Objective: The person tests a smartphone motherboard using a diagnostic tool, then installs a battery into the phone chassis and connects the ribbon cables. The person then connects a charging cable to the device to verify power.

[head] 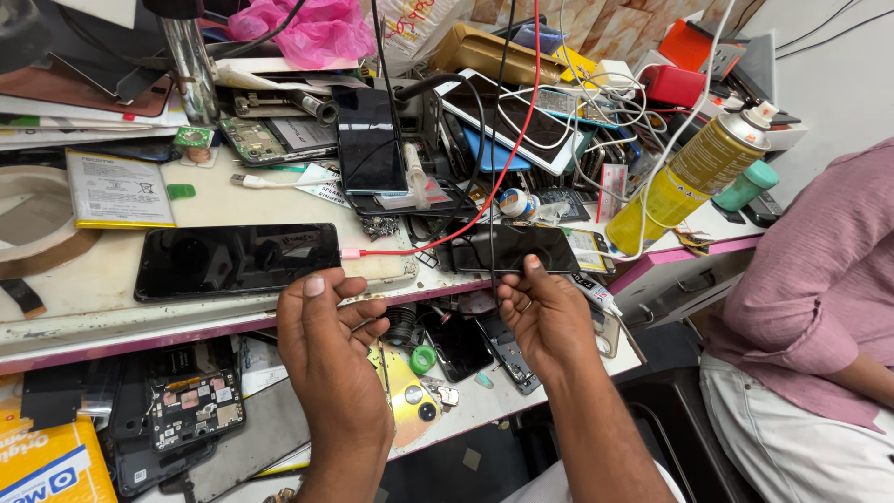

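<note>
My left hand [331, 345] holds a thin wire, fingers pinched. My right hand [543, 317] fingers grip a black phone [521, 249] above the surface [102, 279].

There is one view only, from a camera on the person's head. It looks steeply down and forward over the bench [112, 321], close enough that the left hand [328, 346] and right hand [543, 317] fill the lower middle. A seated neighbour's sleeve [819, 279] cuts the right edge.
</note>
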